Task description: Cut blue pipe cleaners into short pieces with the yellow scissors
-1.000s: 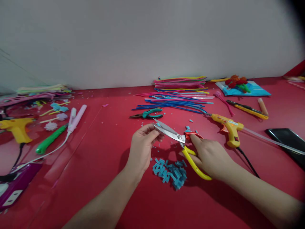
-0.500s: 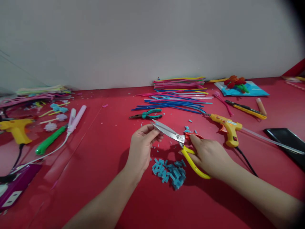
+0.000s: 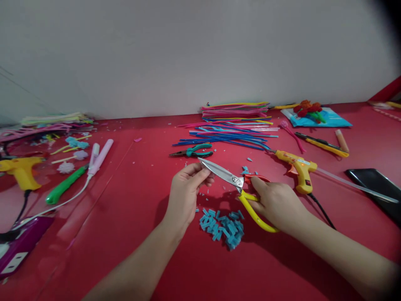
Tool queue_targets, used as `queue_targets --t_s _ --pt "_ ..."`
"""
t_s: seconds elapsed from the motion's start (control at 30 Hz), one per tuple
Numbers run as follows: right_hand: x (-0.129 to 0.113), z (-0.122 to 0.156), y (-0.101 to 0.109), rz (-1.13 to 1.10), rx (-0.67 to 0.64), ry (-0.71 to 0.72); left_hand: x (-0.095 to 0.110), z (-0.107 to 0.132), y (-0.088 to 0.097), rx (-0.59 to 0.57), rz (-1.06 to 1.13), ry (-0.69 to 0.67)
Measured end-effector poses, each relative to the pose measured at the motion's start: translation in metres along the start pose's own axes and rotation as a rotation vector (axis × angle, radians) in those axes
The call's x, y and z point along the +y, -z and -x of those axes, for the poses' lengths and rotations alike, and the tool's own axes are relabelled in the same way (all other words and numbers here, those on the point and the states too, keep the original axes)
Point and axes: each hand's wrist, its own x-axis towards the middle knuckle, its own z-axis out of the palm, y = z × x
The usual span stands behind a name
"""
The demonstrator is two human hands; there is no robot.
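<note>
My right hand [image 3: 275,205] is closed around the handles of a pair of scissors [image 3: 223,172], one handle yellow and the other red. The silver blades point left and their tips reach the thumb of my left hand [image 3: 186,190]. Thumb and fingers of that hand are pinched together; whatever lies between them is too small or too hidden to make out. Below the blades lies a heap of short light-blue cut pieces [image 3: 222,228] on the red table [image 3: 131,234]. A few more blue bits [image 3: 246,170] lie behind the scissors.
Beyond my hands lie teal-handled pliers [image 3: 192,151] and bundled pipe cleaners [image 3: 234,110]. To the right are a yellow glue gun [image 3: 299,169], a utility knife [image 3: 326,145] and a black phone [image 3: 374,188]. At left are another glue gun [image 3: 23,171] and a purple power strip [image 3: 26,242].
The scissor blades look more closed now, with their tips still at my left thumb. Both hands have stayed in nearly the same place.
</note>
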Motion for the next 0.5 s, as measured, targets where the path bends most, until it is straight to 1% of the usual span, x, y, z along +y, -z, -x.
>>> queue_targets --t_s 0.07,0.2,0.3,0.37,0.5 --pt "-0.001 0.000 0.003 -0.063 -0.046 -0.038 0.001 0.000 0.000 -0.004 -0.012 0.004" --pt "-0.004 -0.002 0.013 -0.287 -0.161 -0.114 0.001 0.002 -0.003 -0.033 -0.100 0.039" --pt "-0.007 -0.003 0.016 -0.435 -0.169 -0.167 -0.004 0.005 -0.007 -0.087 -0.249 0.054" --pt "-0.009 -0.005 0.014 -0.598 -0.169 -0.198 -0.010 0.008 -0.009 -0.134 -0.357 0.041" --pt "-0.013 -0.008 0.007 -0.971 -0.144 -0.251 -0.019 0.015 -0.014 -0.207 -0.568 -0.055"
